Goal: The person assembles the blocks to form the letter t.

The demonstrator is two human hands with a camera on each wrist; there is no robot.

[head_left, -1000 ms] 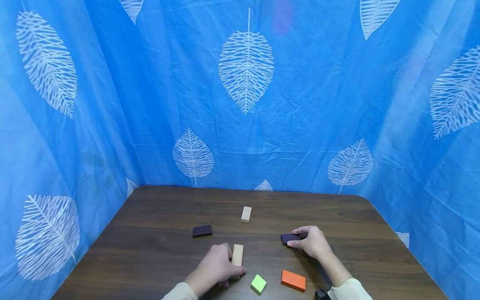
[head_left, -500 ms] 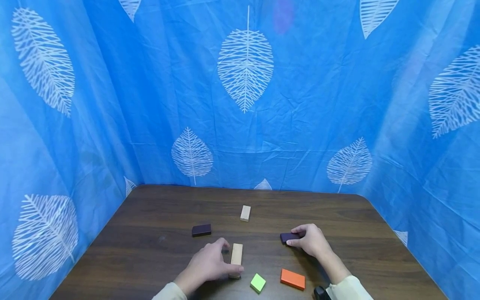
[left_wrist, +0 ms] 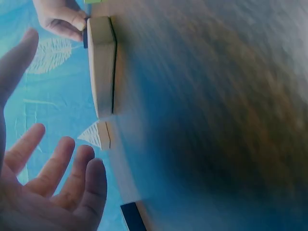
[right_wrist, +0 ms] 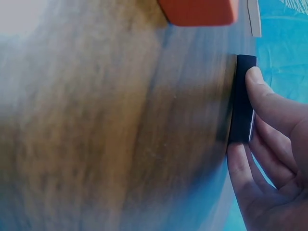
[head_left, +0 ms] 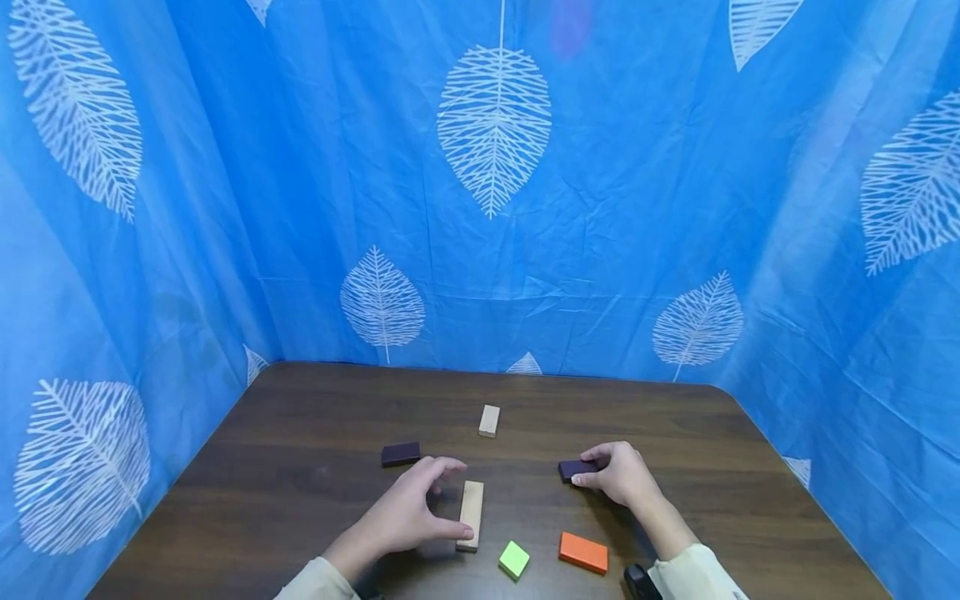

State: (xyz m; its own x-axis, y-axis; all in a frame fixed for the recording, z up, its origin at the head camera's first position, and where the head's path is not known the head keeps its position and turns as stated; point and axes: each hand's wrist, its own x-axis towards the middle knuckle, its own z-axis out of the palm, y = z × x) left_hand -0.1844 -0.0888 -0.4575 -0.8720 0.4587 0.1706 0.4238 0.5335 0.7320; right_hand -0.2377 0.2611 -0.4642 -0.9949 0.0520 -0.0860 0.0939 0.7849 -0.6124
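My left hand [head_left: 401,512] is raised over the table with its fingers spread, just left of a long pale wooden block [head_left: 471,515]. In the left wrist view a gap shows between this hand [left_wrist: 53,192] and the wooden block [left_wrist: 102,67], which lies on the table. Farther right, my right hand [head_left: 621,477] pinches a dark block [head_left: 572,470] between thumb and fingers. Close up in the right wrist view, the thumb presses one face of the dark block [right_wrist: 243,101], and a finger touches its end. The block's far side is hidden.
On the brown wooden table [head_left: 315,517] lie a second dark block [head_left: 401,454], a smaller-looking pale block [head_left: 489,421], a lime green block [head_left: 513,560] and an orange block [head_left: 583,552]. A blue leaf-print curtain [head_left: 600,208] surrounds the back and sides.
My left hand has let go of the long pale block and drawn back up and to the left, its fingers opening. The right hand keeps its hold on the dark block.
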